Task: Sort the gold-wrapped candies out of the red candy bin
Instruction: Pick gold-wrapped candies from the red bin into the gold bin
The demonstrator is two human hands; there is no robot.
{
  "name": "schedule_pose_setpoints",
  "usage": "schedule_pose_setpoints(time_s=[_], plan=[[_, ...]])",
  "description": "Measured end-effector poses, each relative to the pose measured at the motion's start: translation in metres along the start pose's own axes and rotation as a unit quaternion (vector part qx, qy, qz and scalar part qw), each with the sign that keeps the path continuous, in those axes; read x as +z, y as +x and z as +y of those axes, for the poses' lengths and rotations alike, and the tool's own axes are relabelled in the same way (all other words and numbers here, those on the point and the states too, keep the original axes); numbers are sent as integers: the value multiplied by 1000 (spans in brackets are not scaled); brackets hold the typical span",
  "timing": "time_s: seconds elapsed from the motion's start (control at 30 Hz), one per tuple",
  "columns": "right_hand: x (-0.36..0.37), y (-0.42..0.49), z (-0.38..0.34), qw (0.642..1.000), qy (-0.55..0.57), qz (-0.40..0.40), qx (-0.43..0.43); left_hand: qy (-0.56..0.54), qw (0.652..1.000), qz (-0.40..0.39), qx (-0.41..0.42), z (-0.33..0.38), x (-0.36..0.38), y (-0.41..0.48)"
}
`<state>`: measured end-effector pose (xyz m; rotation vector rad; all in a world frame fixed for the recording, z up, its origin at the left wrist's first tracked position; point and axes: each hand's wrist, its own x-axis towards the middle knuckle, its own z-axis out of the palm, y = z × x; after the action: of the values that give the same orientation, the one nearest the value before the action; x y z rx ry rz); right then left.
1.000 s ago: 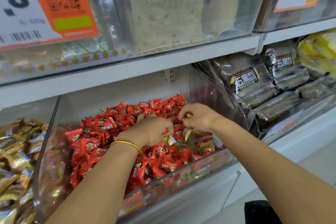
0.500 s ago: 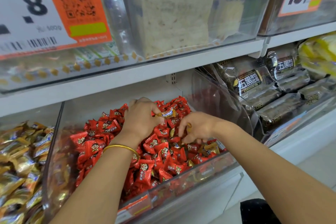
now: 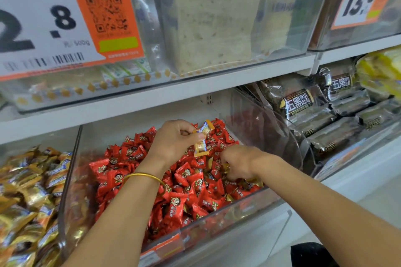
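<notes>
Hands first: your left hand (image 3: 173,142) is up over the back half of the red candy bin (image 3: 72,180), thumb and fingertips pinching two gold-wrapped candies (image 3: 201,147). One sticks up past the fingers and one dangles below them, both clear of the pile. Your right hand (image 3: 238,165) is lower and toward the bin's right side, knuckles up, fingers curled down into the red candies (image 3: 186,180). A bit of gold wrapper (image 3: 225,167) shows right at the fingertips, but honestly you can't tell from this angle whether it's actually pinched or just lying there. A few more gold pieces (image 3: 256,183) peek out of the pile near the bin's front right corner, just beside that wrist. The red candies fill the bin, heaped toward the back. There's a thin gold bracelet (image 3: 143,176) on your left wrist, over the middle of the bin. Left of the bin, just beside its clear wall, sits another bin full of gold candies (image 3: 28,191). Right of it is a tilted clear bin with dark packs (image 3: 299,102). Above the bin runs a white shelf (image 3: 152,95), and up and to the left of the bin hangs a white-and-orange price tag (image 3: 65,17).
</notes>
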<state>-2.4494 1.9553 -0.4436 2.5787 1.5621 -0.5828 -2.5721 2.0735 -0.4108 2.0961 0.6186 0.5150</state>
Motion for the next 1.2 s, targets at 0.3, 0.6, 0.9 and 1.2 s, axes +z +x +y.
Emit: schedule_pose_setpoints(time_s=[0.3, 0.6, 0.9, 1.2], plan=[[-17, -18, 18, 819, 571, 18, 57, -361, 920, -7, -153, 4, -6, -1], [-27, -16, 14, 749, 661, -34, 34, -406, 896, 32, -178, 7, -6, 1], [-13, -2, -2, 923, 367, 100, 51, -382, 906, 6, -183, 4, -6, 2], [-10, 11, -5, 994, 84, 66, -35, -473, 855, -39, -207, 8, -6, 1]])
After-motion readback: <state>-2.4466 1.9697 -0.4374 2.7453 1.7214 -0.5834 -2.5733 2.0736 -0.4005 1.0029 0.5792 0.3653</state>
